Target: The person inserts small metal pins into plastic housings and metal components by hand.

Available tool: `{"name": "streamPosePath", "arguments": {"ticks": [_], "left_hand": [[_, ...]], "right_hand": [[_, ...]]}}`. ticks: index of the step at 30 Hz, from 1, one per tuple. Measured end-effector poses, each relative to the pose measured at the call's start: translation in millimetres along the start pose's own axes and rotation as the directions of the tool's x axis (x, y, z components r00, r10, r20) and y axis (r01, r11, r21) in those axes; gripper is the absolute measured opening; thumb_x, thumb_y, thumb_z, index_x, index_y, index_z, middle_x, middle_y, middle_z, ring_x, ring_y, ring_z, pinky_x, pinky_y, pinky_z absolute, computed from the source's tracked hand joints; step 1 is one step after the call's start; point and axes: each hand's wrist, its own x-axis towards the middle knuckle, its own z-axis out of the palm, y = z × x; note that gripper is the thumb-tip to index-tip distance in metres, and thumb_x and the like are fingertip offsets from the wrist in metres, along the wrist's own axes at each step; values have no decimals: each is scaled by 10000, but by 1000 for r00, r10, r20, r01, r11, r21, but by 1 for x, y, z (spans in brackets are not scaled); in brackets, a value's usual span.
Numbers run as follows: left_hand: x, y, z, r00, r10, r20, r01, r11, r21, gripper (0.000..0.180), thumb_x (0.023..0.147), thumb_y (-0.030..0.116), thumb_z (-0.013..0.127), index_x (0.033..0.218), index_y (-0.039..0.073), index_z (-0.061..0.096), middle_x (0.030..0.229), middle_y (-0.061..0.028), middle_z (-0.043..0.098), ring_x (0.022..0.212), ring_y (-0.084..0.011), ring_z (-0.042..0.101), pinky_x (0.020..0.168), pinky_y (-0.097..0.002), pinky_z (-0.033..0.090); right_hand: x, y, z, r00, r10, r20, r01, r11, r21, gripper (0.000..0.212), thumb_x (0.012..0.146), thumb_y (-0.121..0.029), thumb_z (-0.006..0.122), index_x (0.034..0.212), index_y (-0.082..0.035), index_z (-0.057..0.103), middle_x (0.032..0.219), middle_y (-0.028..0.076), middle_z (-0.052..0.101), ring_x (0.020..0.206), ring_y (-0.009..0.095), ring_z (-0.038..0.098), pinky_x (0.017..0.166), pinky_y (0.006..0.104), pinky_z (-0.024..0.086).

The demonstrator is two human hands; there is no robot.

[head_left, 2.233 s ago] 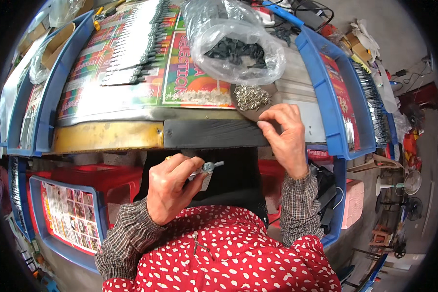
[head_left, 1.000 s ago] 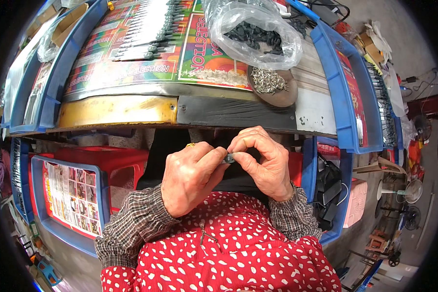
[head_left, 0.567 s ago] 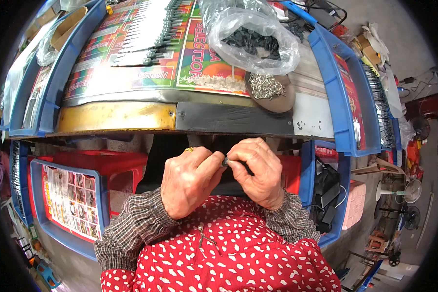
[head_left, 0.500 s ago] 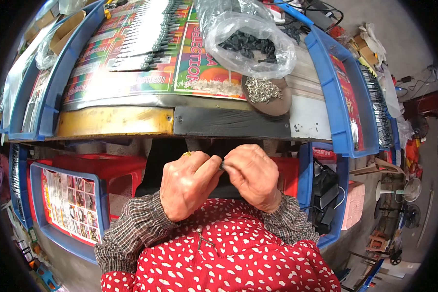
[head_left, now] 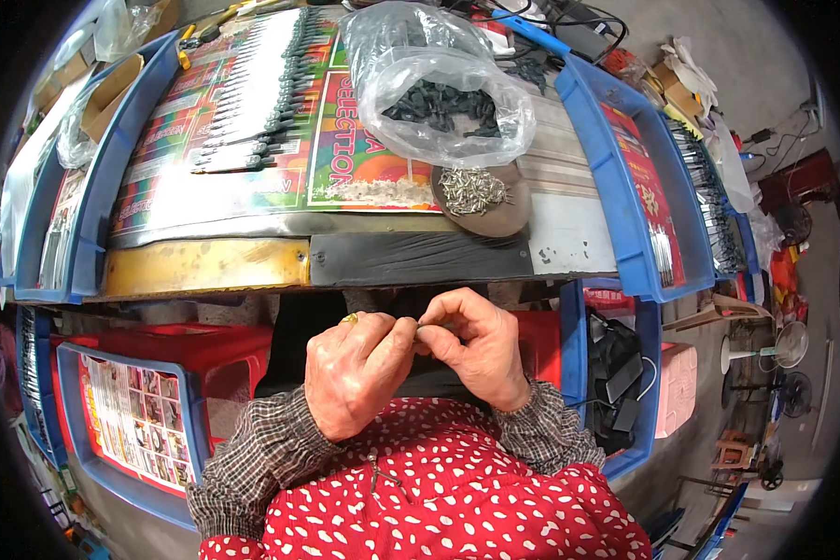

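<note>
Over my lap, just off the table's front edge, my left hand (head_left: 359, 369) and my right hand (head_left: 481, 350) meet at the fingertips. Both are closed in a pinch around a small dark piece (head_left: 419, 330), mostly covered by the fingers, so its kind does not show. Beyond them on the table lies an open clear plastic bag (head_left: 509, 107) full of small black parts (head_left: 443, 107). In front of the bag, a brown round dish (head_left: 499, 219) carries a heap of small silvery metal pieces (head_left: 473, 190).
A long row of slim dark-ended pieces (head_left: 271, 93) lies on the printed table cover (head_left: 173, 177). Blue trays stand at the left (head_left: 98, 196) and right (head_left: 625, 196). Below are a blue tray with printed sheets (head_left: 70, 411), a red stool (head_left: 229, 341) and a bin of black parts (head_left: 649, 425).
My right hand has turned and its fingers have come against my left fingertips, covering more of the small dark piece. The whole view has shifted slightly, with the table now lower and further left.
</note>
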Motion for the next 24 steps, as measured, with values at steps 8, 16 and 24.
{"name": "streamPosePath", "arguments": {"ticks": [8,16,24], "left_hand": [[6,1,4,999,31,14,-31,999,-23,335,646,22,706,966,8,607,778,-65,575,619,-214,597,521,-321,493],[9,-3,-1,999,-36,13,36,999,25,315,664,27,742,950,39,610,757,-56,569,625,-217,593,540,-327,493],[2,-10,-7,981,-188,55,189,982,-10,312,654,-9,752,938,32,631,802,-100,622,702,-269,626,605,-360,501]], "right_hand": [[3,-9,-12,969,200,142,-204,979,11,194,958,-180,586,917,5,628,722,8,605,633,45,554,551,196,459],[32,-13,-25,904,-428,7,357,744,-565,141,802,-66,713,921,-11,662,794,91,645,706,203,604,645,321,483],[72,-3,-36,751,-650,116,393,299,-870,305,686,-6,729,979,-35,650,908,69,602,910,274,549,795,408,437]]}}
